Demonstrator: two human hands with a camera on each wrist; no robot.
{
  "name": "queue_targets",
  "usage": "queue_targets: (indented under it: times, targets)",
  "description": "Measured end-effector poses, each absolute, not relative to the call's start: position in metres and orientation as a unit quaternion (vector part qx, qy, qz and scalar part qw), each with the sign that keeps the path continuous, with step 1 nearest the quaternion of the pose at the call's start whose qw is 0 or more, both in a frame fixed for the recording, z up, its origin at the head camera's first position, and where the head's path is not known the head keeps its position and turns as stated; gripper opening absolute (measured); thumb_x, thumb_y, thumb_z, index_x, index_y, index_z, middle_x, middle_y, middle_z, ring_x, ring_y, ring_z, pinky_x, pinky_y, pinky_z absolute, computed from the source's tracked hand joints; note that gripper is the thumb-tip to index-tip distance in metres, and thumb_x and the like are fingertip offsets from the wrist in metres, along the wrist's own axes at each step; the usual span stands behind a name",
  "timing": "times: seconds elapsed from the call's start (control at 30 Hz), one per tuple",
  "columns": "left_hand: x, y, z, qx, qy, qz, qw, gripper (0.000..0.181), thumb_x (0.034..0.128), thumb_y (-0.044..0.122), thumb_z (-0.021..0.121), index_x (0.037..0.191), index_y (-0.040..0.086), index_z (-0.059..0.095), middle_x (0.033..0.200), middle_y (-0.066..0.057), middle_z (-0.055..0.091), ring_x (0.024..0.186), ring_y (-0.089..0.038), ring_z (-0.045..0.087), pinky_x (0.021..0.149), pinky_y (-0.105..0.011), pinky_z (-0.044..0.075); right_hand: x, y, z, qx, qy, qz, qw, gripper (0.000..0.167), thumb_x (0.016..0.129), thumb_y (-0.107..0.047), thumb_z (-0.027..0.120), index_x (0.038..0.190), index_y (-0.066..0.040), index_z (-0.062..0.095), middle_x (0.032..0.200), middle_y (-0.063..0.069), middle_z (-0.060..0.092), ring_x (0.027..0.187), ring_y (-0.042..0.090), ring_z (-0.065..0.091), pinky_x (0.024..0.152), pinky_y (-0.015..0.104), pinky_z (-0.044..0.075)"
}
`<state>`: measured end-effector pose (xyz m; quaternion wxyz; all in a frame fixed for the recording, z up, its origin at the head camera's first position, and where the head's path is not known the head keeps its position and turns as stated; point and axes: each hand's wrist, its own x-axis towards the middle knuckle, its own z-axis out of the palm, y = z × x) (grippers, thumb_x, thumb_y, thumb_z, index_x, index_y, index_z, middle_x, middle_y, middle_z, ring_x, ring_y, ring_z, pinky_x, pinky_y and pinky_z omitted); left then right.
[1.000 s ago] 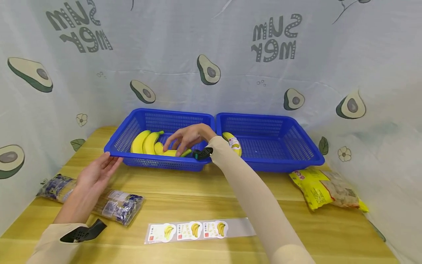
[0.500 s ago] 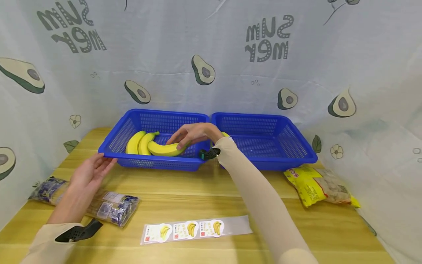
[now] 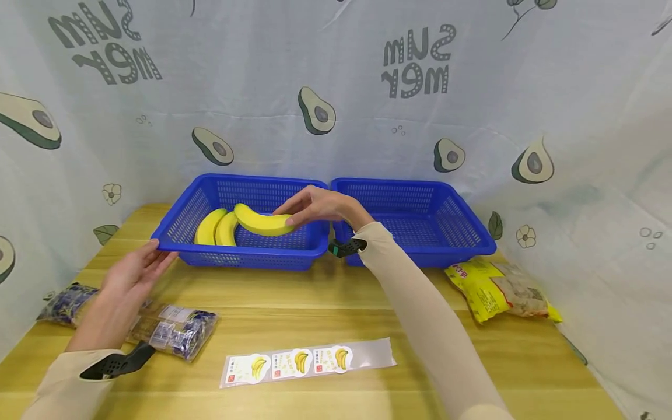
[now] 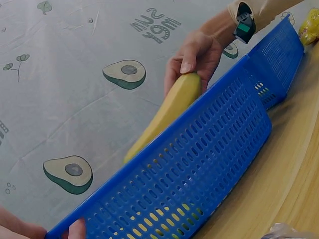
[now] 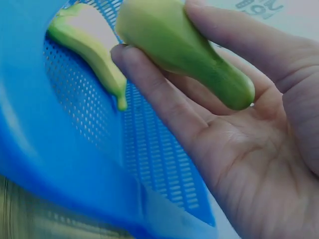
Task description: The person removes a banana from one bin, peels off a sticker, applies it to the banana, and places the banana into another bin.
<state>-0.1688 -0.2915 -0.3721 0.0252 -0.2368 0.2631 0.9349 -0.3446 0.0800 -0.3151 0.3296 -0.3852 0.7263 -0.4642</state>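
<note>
My right hand pinches one end of a banana, which is raised over the left blue basket. Up close in the right wrist view, thumb and fingers hold the banana near its green stem end. Two more bananas lie side by side at the left inside that basket. My left hand grips the basket's front left corner between thumb and fingers; only its fingertips show in the left wrist view, at the rim.
Another blue basket stands against the first on the right. A yellow bag lies at the right, a clear and blue packet under my left forearm. A strip with several banana stickers lies at the front of the table.
The banana in my right hand has come up from the left basket's floor to above its rim. My left hand has stayed on the corner. The head view has shifted slightly right.
</note>
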Motion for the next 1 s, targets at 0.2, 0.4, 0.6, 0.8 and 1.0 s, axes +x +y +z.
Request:
queue_targets:
  times: [0.2,0.4,0.6,0.8,1.0]
  targets:
    - [-0.169,-0.292,-0.371,-0.246,0.259,0.934,0.022,0.055,0.1097,0.009,0.058,0.157,0.033,0.043,0.097,-0.009,0.068,0.089,-0.02,0.075,0.105,-0.03,0.058,-0.335,0.102,-0.31,-0.393,0.731,-0.486,0.274,0.037,0.102,0.0,0.071,0.139,0.002,0.07,0.118,0.012,0.079,0.098,0.021,0.075,0.096,0.038,0.063]
    - [-0.167,-0.292,-0.37,-0.249,0.261,0.932,0.021,0.065,0.1095,0.01,0.059,0.164,0.037,0.034,0.098,-0.008,0.068,0.091,-0.019,0.075,0.107,-0.029,0.057,-0.325,0.12,-0.308,-0.377,0.734,-0.515,0.233,0.032,0.1,0.0,0.073,0.132,0.0,0.075,0.118,0.013,0.079,0.098,0.022,0.074,0.094,0.039,0.064]
    - [-0.168,-0.293,-0.371,-0.256,0.247,0.935,0.016,0.038,0.1088,0.008,0.059,0.141,0.028,0.058,0.102,-0.007,0.067,0.094,-0.019,0.075,0.107,-0.031,0.057,-0.318,0.137,-0.312,-0.364,0.721,-0.538,0.24,0.031,0.103,0.003,0.069,0.134,0.006,0.072,0.127,0.02,0.073,0.1,0.031,0.079,0.1,0.055,0.062]
    - [-0.169,-0.29,-0.373,-0.255,0.235,0.938,0.017,0.048,0.1091,0.006,0.059,0.149,0.032,0.053,0.111,-0.004,0.066,0.109,-0.014,0.071,0.11,-0.032,0.055,-0.309,0.155,-0.312,-0.357,0.731,-0.536,0.224,0.031,0.103,-0.001,0.07,0.134,0.003,0.073,0.126,0.018,0.073,0.099,0.029,0.078,0.09,0.041,0.067]
    - [-0.168,-0.287,-0.374,-0.25,0.219,0.943,0.018,0.049,0.1087,0.005,0.059,0.149,0.033,0.053,0.114,-0.003,0.065,0.109,-0.015,0.072,0.11,-0.033,0.055,-0.296,0.172,-0.313,-0.361,0.738,-0.53,0.209,0.031,0.102,-0.004,0.071,0.133,0.0,0.075,0.121,0.013,0.076,0.089,0.02,0.074,0.069,0.023,0.056]
